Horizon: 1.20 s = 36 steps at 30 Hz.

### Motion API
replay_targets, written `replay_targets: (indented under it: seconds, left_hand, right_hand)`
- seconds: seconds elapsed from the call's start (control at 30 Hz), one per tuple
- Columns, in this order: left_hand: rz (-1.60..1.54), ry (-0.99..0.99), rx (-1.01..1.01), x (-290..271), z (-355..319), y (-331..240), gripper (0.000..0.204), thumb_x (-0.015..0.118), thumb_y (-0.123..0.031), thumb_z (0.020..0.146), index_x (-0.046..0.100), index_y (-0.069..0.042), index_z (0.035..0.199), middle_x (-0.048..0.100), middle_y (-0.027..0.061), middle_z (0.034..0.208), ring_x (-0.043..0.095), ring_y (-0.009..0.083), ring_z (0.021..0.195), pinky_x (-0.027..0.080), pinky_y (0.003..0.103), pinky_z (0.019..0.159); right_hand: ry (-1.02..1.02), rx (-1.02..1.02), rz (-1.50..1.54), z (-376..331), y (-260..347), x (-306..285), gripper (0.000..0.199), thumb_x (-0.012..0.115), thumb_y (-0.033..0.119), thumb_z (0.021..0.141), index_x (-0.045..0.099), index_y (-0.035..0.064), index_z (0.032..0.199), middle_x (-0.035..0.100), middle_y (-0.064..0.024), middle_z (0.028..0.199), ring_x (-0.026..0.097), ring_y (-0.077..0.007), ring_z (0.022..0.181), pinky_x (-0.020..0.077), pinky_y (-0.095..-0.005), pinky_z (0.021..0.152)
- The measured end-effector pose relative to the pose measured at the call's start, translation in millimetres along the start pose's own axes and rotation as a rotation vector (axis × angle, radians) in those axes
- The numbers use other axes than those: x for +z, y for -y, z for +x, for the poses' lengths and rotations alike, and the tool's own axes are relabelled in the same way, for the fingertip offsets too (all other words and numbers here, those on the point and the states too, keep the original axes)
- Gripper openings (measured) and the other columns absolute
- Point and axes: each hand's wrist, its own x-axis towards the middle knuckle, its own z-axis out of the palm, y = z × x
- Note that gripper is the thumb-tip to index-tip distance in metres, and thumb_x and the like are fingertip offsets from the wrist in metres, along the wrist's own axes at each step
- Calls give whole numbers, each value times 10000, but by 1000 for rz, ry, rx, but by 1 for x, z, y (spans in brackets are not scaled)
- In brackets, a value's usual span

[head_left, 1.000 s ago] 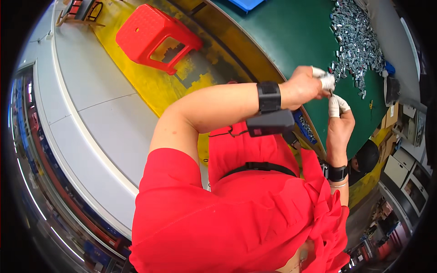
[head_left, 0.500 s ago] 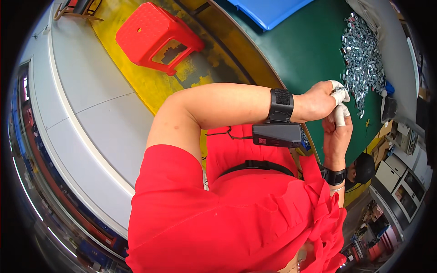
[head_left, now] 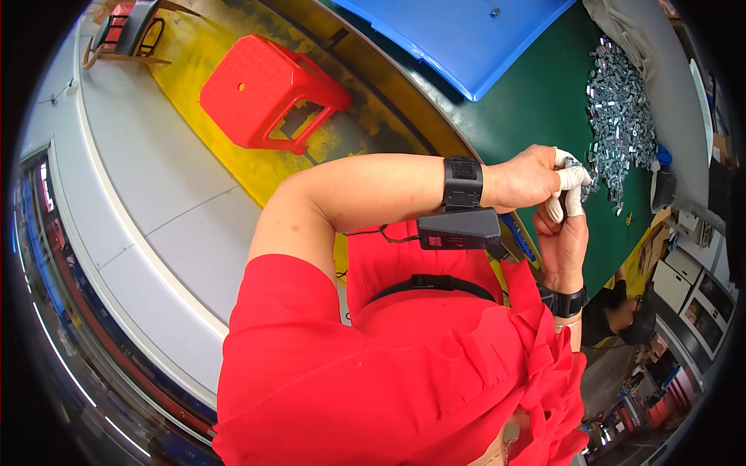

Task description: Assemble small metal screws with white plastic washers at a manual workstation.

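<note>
My left hand (head_left: 530,177) and my right hand (head_left: 563,237) meet over the near edge of the green tabletop (head_left: 528,109), white covers on several fingertips. A small grey metal piece (head_left: 573,162) shows at the fingertips of my left hand, which are closed around it. The right fingers are bent and pressed together just below, touching the left fingertips; what they grip, if anything, is hidden. Beside both hands lies a big heap of small shiny metal pieces (head_left: 620,109).
A blue tray (head_left: 466,46) with a small piece in it lies at the table's far left. A red plastic stool (head_left: 249,89) stands on the yellow floor. A grey cloth (head_left: 622,31) borders the heap. Another person (head_left: 622,314) is at the lower right.
My hands have shifted slightly left and down in the picture, still together. More of the grey piece shows at the left fingertips. The view has moved, showing more blue tray.
</note>
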Motion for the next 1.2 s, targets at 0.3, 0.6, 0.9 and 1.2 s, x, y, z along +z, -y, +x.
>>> replay_targets:
  seconds: [0.3, 0.6, 0.9, 1.2]
  left_hand:
    - [125, -46, -50, -3, 20, 4, 174, 518, -135, 875, 585, -16, 982, 616, 50, 859, 561, 117, 780, 451, 254, 700]
    - [1265, -796, 535, -123, 67, -81, 277, 584, -105, 783, 585, 21, 1030, 601, 140, 1029, 566, 249, 929, 439, 337, 805]
    - [1766, -103, 466, 9, 123, 70, 257, 632, -160, 756, 622, -75, 998, 552, 178, 1070, 524, 342, 993, 423, 402, 863]
    - [1791, -126, 175, 30, 159, 140, 263, 701, -132, 696, 627, -50, 935, 566, 148, 861, 562, 306, 727, 454, 378, 655]
  right_hand:
    - [-292, -264, -455, -5, -4, -24, 182, 517, 213, 907, 591, 51, 944, 424, 80, 631, 281, -17, 496, 195, -179, 438]
    - [-682, -339, -317, -58, -20, -141, 146, 572, 177, 872, 620, 45, 911, 470, 67, 635, 320, -11, 489, 226, -175, 427]
    - [-553, -252, -208, -79, -17, -226, 121, 595, 117, 843, 629, 15, 897, 544, 42, 696, 434, -36, 587, 346, -190, 522]
    - [-396, -305, -242, -61, -11, -274, 127, 576, 124, 856, 620, 9, 885, 542, 39, 690, 439, -31, 597, 356, -188, 531]
